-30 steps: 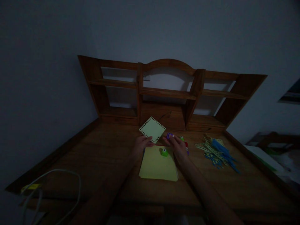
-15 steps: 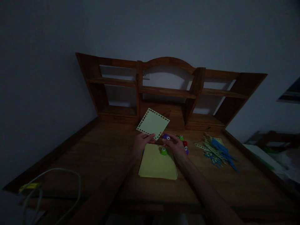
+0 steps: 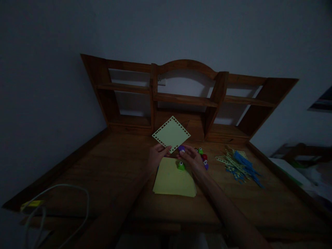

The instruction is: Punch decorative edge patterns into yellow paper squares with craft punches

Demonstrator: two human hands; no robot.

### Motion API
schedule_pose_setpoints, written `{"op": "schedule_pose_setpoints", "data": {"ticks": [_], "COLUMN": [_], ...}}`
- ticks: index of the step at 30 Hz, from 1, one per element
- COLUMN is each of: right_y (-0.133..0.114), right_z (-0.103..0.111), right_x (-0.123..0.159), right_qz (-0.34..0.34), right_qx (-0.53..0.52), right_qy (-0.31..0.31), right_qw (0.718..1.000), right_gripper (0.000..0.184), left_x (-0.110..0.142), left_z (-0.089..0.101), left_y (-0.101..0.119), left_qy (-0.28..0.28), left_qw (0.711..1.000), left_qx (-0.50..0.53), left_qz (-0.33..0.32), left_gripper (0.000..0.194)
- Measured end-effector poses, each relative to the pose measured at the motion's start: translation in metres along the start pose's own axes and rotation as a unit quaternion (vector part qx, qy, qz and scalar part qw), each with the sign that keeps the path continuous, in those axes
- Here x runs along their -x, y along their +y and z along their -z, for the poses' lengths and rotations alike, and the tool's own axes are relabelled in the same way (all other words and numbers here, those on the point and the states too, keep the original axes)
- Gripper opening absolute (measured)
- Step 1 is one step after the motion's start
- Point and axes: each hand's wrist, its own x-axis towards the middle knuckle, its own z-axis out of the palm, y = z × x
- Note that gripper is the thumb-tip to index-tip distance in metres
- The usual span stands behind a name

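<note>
Bare left hand (image 3: pixel 156 156), bare right hand (image 3: pixel 193 158), and look, behind them a bare left forearm (image 3: pixel 133 188) and a bare right forearm (image 3: pixel 223 201), both slender by the hands, thicker farther back! Deep shadow on the left one, more light on the right, finer detail lost in gloom.

From the person's head, 1 wide view is aimed forward and down across the brown wooden table (image 3: pixel 109 166), its near edge seen close below, toward the brown wooden shelf unit (image 3: pixel 185 100).
</note>
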Motion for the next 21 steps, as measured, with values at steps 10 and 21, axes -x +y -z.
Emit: {"op": "schedule_pose_setpoints", "data": {"ticks": [10,21], "right_y": [0.0001,-0.0037], "right_z": [0.0005,0.0011], "right_x": [-0.0004,-0.0003], "right_qz": [0.018,0.030], "right_qx": [0.008,0.018], "right_qy": [0.000,0.003], "right_qw": [1.000,0.999], "right_gripper": [0.046,0.048], "left_x": [0.0026,0.0027], "left_z": [-0.0013,0.0008], "left_y": [0.0045,0.0012], "left_qy": [0.012,-0.004], "left_qw": [0.999,0.997], "left_qx": [-0.029,-0.078], "left_qz": [0.029,0.012], "left_gripper": [0.033,0.032]}}
